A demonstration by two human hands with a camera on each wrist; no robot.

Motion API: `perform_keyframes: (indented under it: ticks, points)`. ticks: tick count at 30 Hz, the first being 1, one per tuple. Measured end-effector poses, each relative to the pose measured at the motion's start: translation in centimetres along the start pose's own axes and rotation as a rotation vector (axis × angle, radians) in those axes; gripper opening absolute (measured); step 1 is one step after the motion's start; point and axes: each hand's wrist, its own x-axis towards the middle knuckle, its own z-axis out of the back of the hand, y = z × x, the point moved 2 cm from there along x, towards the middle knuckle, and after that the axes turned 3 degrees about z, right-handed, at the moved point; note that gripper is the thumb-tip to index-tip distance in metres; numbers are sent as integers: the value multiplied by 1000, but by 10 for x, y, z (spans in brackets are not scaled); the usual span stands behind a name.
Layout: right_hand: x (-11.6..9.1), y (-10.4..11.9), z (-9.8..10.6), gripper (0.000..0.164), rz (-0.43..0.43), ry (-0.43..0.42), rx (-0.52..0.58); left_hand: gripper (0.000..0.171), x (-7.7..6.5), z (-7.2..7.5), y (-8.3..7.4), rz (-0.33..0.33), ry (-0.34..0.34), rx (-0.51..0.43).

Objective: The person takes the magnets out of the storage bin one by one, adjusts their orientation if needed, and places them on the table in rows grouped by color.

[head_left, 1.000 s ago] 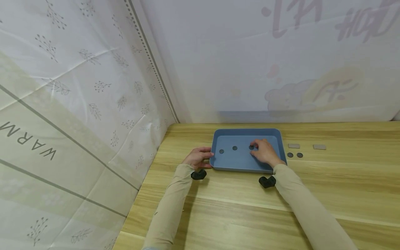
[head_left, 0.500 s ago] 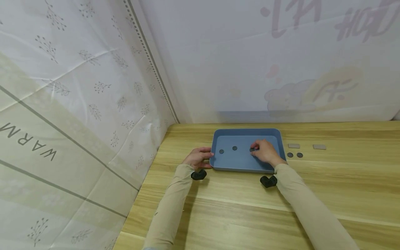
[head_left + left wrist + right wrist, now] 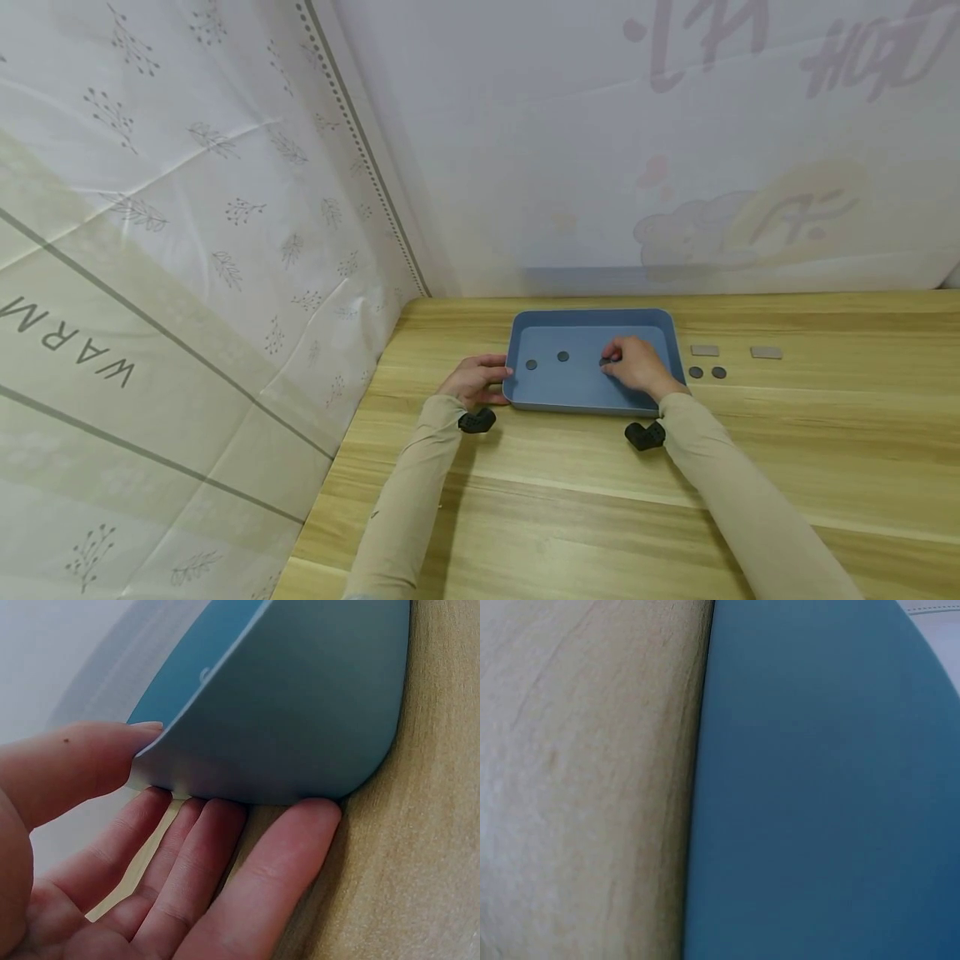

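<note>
Blue tray [image 3: 570, 390] | left hand [image 3: 472, 379] holds it | right hand [image 3: 636, 367] pinches disc [image 3: 604, 362]

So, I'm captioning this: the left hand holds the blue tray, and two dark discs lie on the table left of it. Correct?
Only the side is off: in the head view, the two dark discs lie on the table right of the blue tray, which the left hand does hold.

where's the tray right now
In the head view, the tray sits on the table right of centre, held at its left end by the left hand, with two discs and two grey bars off its right end.
</note>
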Motion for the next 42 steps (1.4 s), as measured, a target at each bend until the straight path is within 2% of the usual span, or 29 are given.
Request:
perform_keyframes:
  ticks: [16, 29, 34, 42]
  points:
    - [-2, 2, -1, 15, -3, -3, -5, 43, 0, 0, 0, 2, -2, -6]
    - [-8, 2, 1, 9, 56, -12, -75, 43, 0, 0, 0, 3, -8, -9]
    - [-8, 0, 1, 8, 61, -27, -63, 42, 1, 0, -1, 0, -10, -14]
    - [-10, -2, 5, 10, 36, -57, 18, 43, 0, -1, -1, 6, -7, -12]
